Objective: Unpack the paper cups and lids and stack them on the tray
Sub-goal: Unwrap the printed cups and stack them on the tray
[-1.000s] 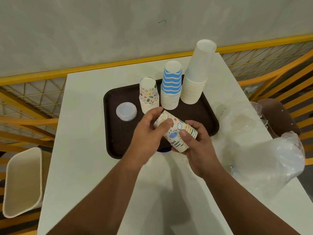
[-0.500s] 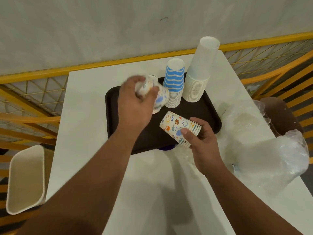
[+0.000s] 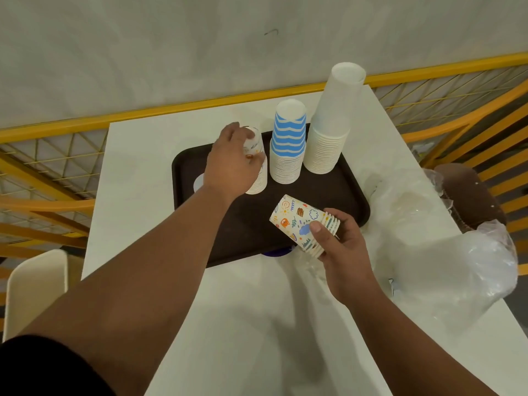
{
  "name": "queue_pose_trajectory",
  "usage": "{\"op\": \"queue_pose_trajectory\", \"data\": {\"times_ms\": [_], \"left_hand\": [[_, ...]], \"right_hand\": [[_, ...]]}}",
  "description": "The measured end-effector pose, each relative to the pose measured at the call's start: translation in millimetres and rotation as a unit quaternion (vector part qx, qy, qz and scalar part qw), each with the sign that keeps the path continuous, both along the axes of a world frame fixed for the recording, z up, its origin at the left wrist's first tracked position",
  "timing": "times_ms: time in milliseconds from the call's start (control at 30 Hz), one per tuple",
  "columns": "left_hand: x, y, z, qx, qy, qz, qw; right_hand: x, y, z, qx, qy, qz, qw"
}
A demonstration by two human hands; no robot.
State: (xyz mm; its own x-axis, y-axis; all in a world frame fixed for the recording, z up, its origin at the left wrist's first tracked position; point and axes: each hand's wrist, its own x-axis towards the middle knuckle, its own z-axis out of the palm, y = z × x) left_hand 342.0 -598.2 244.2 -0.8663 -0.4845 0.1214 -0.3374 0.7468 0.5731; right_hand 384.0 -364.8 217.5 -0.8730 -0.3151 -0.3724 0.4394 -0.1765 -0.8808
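Observation:
A dark brown tray (image 3: 337, 195) lies on the white table (image 3: 137, 178). On it stand three upside-down stacks: patterned cups (image 3: 258, 178), blue-striped cups (image 3: 288, 141) and tall plain white cups (image 3: 333, 121). My left hand (image 3: 231, 161) grips a patterned cup (image 3: 254, 141) on top of the patterned stack. My right hand (image 3: 340, 247) holds a short stack of patterned cups (image 3: 300, 221) on its side over the tray's near edge. A white lid (image 3: 198, 182) on the tray is mostly hidden by my left wrist.
Crumpled clear plastic wrapping (image 3: 445, 264) covers the table's right side. A dark blue object (image 3: 275, 251) peeks from under the tray's near edge. A brown chair (image 3: 468, 195) stands to the right, a cream chair (image 3: 34, 290) to the left. Yellow railing (image 3: 43, 132) runs behind.
My left hand pulled one cup off the held stack, carried it left and back, and set it down onto the patterned stack. My right hand stayed near the tray's front edge.

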Motion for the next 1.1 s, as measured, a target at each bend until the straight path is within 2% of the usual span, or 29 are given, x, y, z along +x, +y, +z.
{"op": "queue_pose_trajectory", "data": {"times_ms": [100,167,233,267,300,333,367,400,533,733,767,800,833,900,967,1100], "left_hand": [[17,12,12,0.01,0.09,0.043,0.995],[41,32,15,0.066,0.16,0.057,0.983],[67,56,6,0.172,0.138,0.053,0.974],[77,66,2,0.256,0.103,0.044,0.96],[85,75,0,0.36,0.068,0.041,0.929],[89,84,0,0.468,0.049,0.043,0.881],[93,89,-1,0.553,0.042,0.051,0.831],[94,93,0,0.599,0.048,0.066,0.796],[95,98,2,0.623,0.082,0.096,0.772],[82,91,8,0.616,0.121,0.135,0.767],[77,85,11,0.598,0.139,0.145,0.776],[73,77,16,0.555,0.158,0.148,0.803],[68,69,23,0.48,0.178,0.141,0.847],[56,50,39,0.282,0.215,0.102,0.93],[40,32,51,0.14,0.234,0.064,0.96],[8,11,47,0.029,0.184,0.028,0.982]], "right_hand": [[-1,-1,2,-0.005,-0.019,-0.001,1.0],[0,-3,3,-0.006,-0.018,-0.003,1.0],[1,-5,3,-0.016,-0.015,0.0,1.0],[2,-6,3,-0.021,-0.01,0.005,1.0],[3,-7,4,-0.023,-0.003,0.012,1.0],[3,-8,4,-0.025,0.004,0.02,0.999],[4,-9,5,-0.023,0.008,0.026,0.999],[5,-10,5,-0.016,0.011,0.031,0.999],[8,-11,5,0.013,0.031,0.031,0.999],[2,-13,8,0.031,0.075,0.021,0.997],[1,-12,8,0.03,0.071,0.017,0.997],[0,-12,9,0.027,0.062,0.011,0.998],[-1,-11,10,0.027,0.054,0.003,0.998],[-4,-9,10,0.025,0.043,-0.009,0.999],[-5,-9,11,0.022,0.039,-0.012,0.999],[-4,-11,11,0.032,0.037,-0.009,0.999]]}}
